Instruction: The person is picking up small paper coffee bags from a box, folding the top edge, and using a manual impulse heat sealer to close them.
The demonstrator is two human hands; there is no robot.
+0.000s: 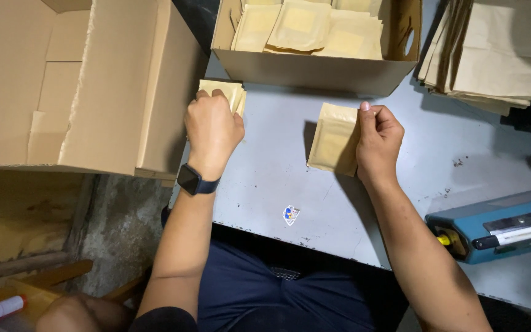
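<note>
My left hand (212, 129), with a dark watch on its wrist, is closed around a small stack of tan paper pouches (229, 92) at the grey table's left edge, beside a big cardboard box. My right hand (377, 140) pinches the right edge of a single tan pouch (333, 139) and holds it just above the table (265, 178). Both hands are in front of an open cardboard box (314, 67) filled with more tan pouches.
A large open cardboard box (112, 92) stands left of the table. A pile of brown paper bags (493, 55) lies at the back right. A blue heat sealer (499, 224) sits at the right front. A small sticker (290, 214) lies near the front edge.
</note>
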